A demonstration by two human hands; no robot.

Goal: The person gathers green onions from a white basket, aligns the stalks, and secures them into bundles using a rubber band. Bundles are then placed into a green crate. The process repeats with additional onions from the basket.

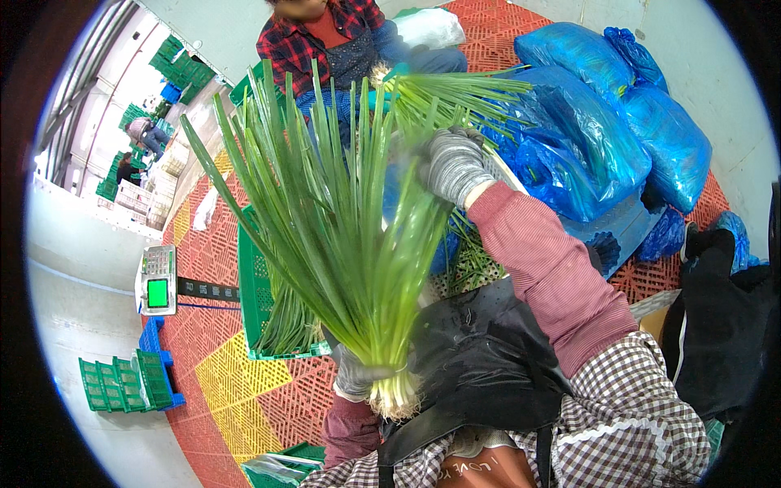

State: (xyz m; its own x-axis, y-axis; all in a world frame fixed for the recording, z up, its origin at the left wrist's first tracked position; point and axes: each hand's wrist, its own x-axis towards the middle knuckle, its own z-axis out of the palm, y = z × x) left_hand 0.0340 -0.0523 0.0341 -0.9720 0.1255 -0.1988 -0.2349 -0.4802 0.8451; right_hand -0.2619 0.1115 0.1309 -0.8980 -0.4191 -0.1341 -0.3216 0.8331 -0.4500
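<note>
A large bunch of green leafy alliums, like spring onions or Chinese chives [341, 244], stands upright before me, with white roots at the bottom. My left hand [360, 372], in a grey knit glove, is closed round its base just above the roots. My right hand [454, 165], in a similar grey glove, is at the upper right edge of the leaves; blur hides whether its fingers hold any. More bunches lie in a green plastic crate [247, 305] to the left. Loose green leaves [476, 262] lie in a pale perforated crate under my right forearm.
A person [329, 55] opposite holds another bunch [451, 94]. Full blue plastic bags [567, 140] are piled at the upper right. A digital scale [160, 280] stands left of the green crate. Further green crates [122, 381] are at the lower left, on red and yellow floor grating [244, 390].
</note>
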